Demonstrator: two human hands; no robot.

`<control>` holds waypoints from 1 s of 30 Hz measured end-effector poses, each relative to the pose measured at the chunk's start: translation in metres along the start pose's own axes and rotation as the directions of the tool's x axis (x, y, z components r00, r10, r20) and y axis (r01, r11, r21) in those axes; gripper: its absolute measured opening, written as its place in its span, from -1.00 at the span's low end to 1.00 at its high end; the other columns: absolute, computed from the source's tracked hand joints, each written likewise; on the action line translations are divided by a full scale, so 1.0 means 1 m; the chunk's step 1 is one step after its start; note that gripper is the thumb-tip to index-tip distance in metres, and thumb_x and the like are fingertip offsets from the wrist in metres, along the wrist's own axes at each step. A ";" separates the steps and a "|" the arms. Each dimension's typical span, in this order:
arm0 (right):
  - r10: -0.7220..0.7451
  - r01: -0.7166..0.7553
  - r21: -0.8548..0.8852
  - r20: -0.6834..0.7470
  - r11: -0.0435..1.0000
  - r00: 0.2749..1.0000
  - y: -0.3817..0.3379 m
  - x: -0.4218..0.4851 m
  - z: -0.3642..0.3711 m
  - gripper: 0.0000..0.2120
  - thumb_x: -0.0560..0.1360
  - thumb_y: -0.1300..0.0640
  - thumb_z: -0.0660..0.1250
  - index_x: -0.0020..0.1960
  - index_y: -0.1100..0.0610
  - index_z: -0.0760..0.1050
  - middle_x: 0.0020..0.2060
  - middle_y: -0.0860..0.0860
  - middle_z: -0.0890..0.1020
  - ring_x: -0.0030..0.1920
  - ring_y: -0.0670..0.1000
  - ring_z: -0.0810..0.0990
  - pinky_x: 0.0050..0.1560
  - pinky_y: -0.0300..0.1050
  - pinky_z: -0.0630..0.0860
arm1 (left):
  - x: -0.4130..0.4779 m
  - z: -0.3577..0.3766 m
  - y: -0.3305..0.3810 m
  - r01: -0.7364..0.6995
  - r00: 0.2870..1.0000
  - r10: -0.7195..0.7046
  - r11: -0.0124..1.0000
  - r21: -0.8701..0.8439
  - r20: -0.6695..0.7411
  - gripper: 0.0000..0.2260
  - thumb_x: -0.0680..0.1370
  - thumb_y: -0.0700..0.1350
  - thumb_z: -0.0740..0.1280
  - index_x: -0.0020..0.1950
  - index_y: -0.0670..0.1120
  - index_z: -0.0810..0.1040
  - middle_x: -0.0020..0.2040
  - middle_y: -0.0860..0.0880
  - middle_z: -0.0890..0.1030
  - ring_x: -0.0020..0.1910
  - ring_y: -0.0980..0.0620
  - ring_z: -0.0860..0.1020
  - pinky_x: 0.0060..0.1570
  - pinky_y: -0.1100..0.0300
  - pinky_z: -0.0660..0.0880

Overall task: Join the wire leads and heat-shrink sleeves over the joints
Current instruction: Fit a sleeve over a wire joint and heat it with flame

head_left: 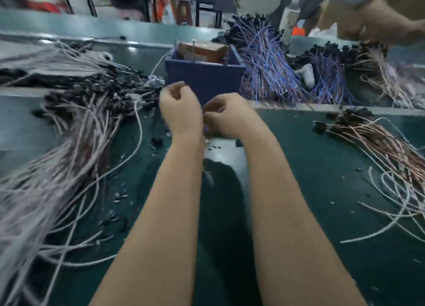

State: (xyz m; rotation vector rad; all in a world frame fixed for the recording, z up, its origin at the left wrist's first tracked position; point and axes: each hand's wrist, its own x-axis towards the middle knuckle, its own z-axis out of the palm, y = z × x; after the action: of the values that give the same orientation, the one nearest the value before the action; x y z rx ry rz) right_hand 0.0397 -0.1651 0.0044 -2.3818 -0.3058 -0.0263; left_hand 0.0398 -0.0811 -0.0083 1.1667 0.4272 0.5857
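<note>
A dark blue plastic box (pixel 204 80) holds a brown block (pixel 203 50). The left hand (pixel 180 108) and right hand (pixel 227 119) curl their fingers; I cannot tell on what.

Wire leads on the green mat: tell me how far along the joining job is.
Done: hard to judge; the right pile and the larger left pile both show black-sleeved ends. In hand: the left hand and right hand meet before the blue box, fingers curled; what they hold is blurred. Left: probably plenty, given loose black sleeves on the green mat.
</note>
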 end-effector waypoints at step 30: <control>0.014 -0.179 0.381 0.397 0.907 0.918 -0.029 0.021 0.041 -0.83 0.56 0.30 0.23 0.02 0.33 0.59 -0.06 0.26 0.66 -0.24 0.00 0.61 -0.21 -0.24 0.64 | 0.063 -0.068 0.022 -0.111 0.987 -0.053 0.468 0.877 0.154 -0.75 0.50 -0.23 0.25 0.16 -0.19 0.53 0.14 -0.20 0.58 0.13 -0.18 0.52 -0.01 0.11 0.42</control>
State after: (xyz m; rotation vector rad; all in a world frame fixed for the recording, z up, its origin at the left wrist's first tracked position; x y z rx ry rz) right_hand 0.0507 -0.1126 -0.0042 -1.9608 -0.3363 0.5157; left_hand 0.0434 0.0144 -0.0118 2.2408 0.6007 0.2518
